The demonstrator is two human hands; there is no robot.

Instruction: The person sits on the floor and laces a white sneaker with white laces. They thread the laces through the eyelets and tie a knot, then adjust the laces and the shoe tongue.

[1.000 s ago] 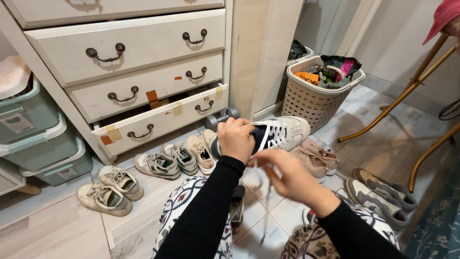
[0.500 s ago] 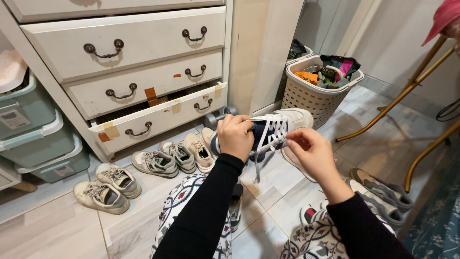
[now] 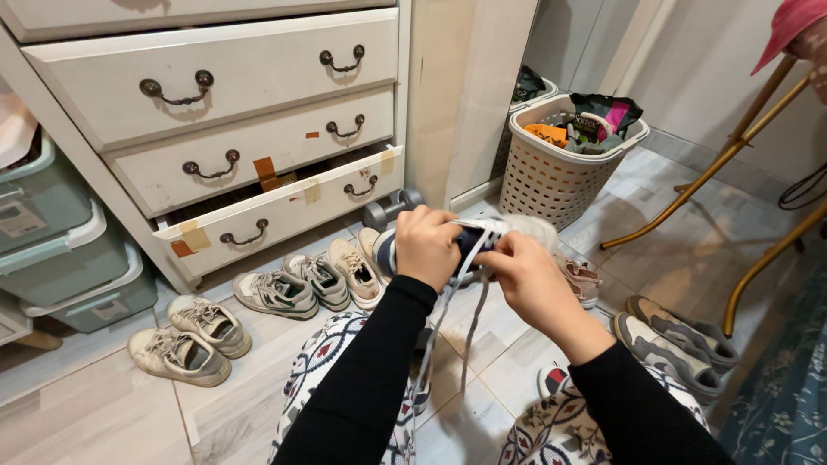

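1. While seated on the tiled floor [image 3: 258, 405], a person in black sleeves and patterned trousers holds a dark-and-white sneaker [image 3: 482, 237] up in front of the chest, above the knees.
2. Left hand [image 3: 426, 245] wraps over the sneaker's middle — fingers curled tight around it.
3. Right hand [image 3: 534, 280] sits just beside the left, its fingers pinched together on the white laces [image 3: 469, 284], which trail down between the knees.
4. Behind the hands stands a white chest of drawers [image 3: 250, 120]; its lowest drawer [image 3: 284, 211] is partly pulled out, with patches of tape on the front.
5. Two pairs of pale sneakers [image 3: 250, 314] lie in a row on the floor before the drawers, and a grey dumbbell [image 3: 392, 209] rests near the chest's corner.
6. To the right, a perforated laundry basket [image 3: 551, 172] holds mixed items — grey shoes [image 3: 680, 340] lie near the right knee.
7. Teal storage bins [image 3: 60, 250] are stacked at the far left.
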